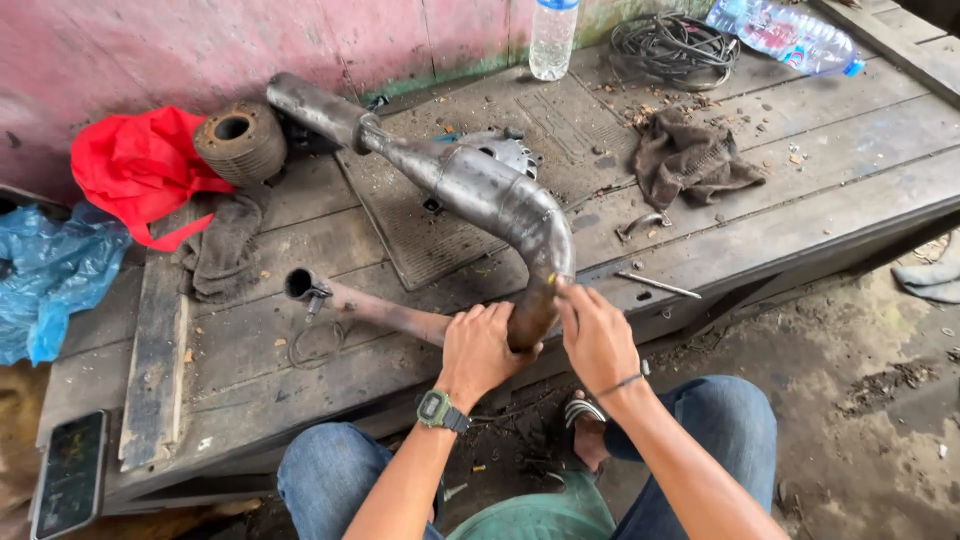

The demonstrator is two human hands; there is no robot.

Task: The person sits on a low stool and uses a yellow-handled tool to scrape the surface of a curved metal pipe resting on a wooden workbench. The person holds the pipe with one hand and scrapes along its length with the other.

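Note:
A long, bent, rusty grey exhaust pipe lies across a low wooden platform, its fat middle curving down toward me. My left hand, with a green watch on the wrist, grips the brown lower end of the pipe near the platform's front edge. My right hand touches the same end from the right, fingertips pinched on the bend. A thinner rusty pipe with an open mouth runs left from under my left hand.
On the platform lie a finned metal cylinder, a red bag, a blue plastic bag, rags, a coil of cable, two plastic bottles, a thin metal rod and a phone.

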